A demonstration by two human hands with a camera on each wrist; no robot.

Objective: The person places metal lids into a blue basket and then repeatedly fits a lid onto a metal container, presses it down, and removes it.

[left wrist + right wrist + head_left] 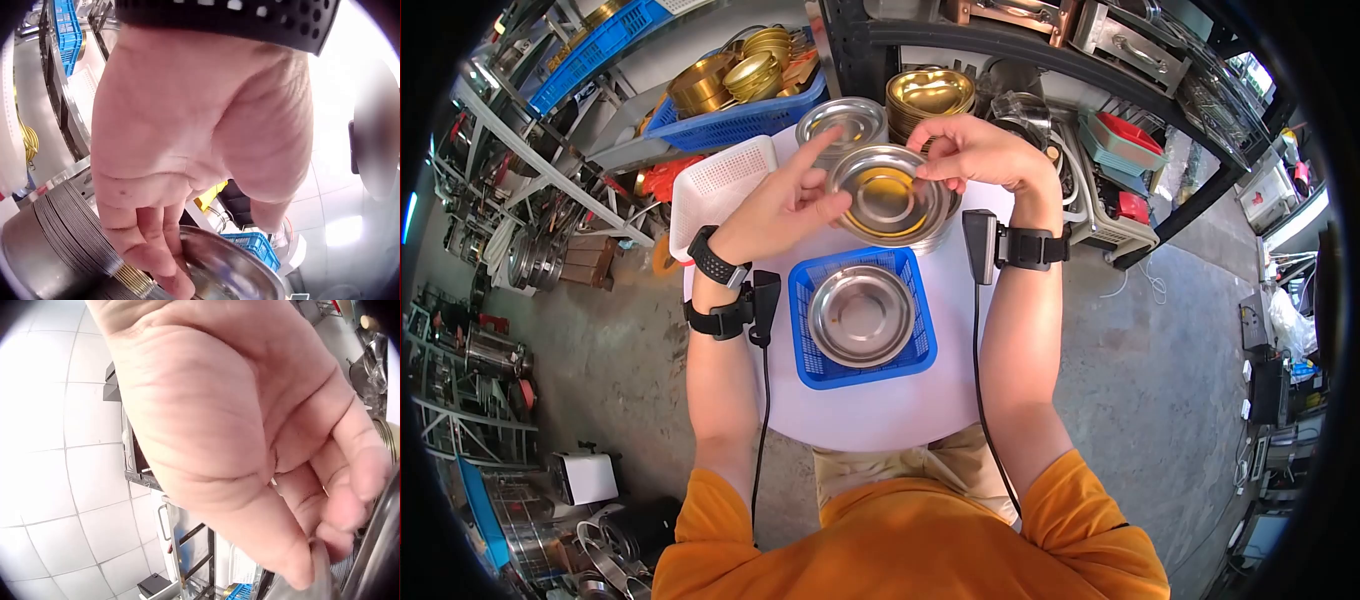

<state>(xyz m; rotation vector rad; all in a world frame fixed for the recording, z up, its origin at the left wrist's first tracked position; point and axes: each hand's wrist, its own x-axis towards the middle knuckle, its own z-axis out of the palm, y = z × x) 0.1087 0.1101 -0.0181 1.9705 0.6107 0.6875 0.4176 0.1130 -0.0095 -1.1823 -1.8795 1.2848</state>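
My right hand pinches the right rim of a shiny steel plate between thumb and fingers, and the pinch also shows in the right wrist view. The plate is raised above the table, tilted, with a yellow reflection in it. At the plate's left rim is my left hand, index finger extended and thumb apart, the other fingers loosely bent. Below, another steel plate lies in a blue plastic basket. A stack of steel dishes stands beside the left fingers in the left wrist view.
Farther back on the white table are stacked steel plates and gold heart-shaped dishes. A white perforated basket sits at the left edge. Behind it, a blue crate holds golden pans. Metal shelves flank the left side.
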